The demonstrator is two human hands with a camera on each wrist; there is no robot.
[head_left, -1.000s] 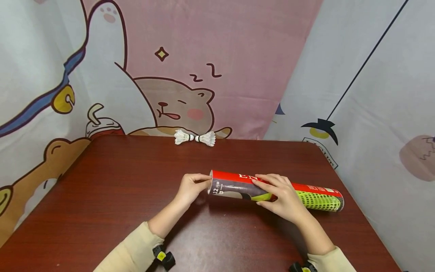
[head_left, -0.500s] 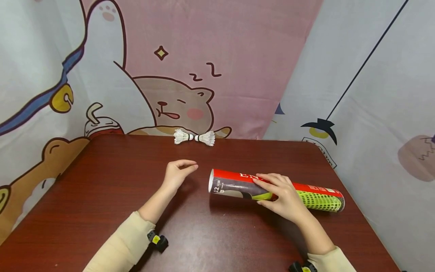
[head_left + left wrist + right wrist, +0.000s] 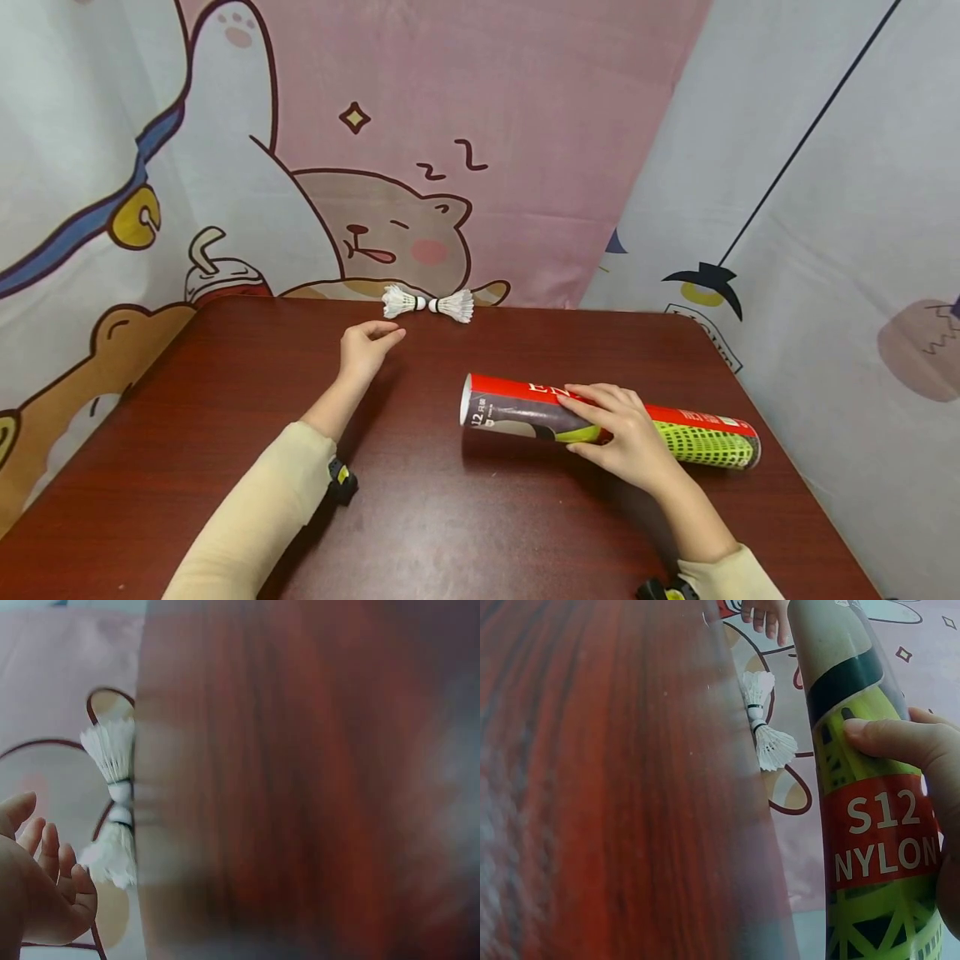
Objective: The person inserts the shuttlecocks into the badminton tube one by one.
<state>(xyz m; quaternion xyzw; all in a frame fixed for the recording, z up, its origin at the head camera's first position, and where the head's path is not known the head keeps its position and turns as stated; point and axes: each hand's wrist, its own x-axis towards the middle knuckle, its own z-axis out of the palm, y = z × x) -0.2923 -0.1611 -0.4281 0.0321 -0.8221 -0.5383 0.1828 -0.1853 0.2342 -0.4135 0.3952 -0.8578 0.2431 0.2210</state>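
My right hand (image 3: 626,433) grips a shuttlecock tube (image 3: 517,412), red, dark grey and lime green, lying slantwise over the right part of the table. Its white-rimmed left end is uncovered; the inside is too shallowly seen to judge. In the right wrist view the thumb (image 3: 877,739) presses the tube's side above the label "S12 NYLON". My left hand (image 3: 363,354) hovers over the table left of the tube, fingers loosely bent, holding nothing. Just beyond it are two white shuttlecocks, a left one (image 3: 403,301) and a right one (image 3: 452,306), lying cork to cork.
The dark red-brown table (image 3: 420,517) spans the view. Both shuttlecocks lie at its far edge, close against a cartoon-printed cloth (image 3: 540,150). More pale cloth (image 3: 847,250) hangs along the right side.
My left hand has withdrawn from the tube's left end and moved left and forward toward the shuttlecocks. The right hand and the tube stay almost where they were.
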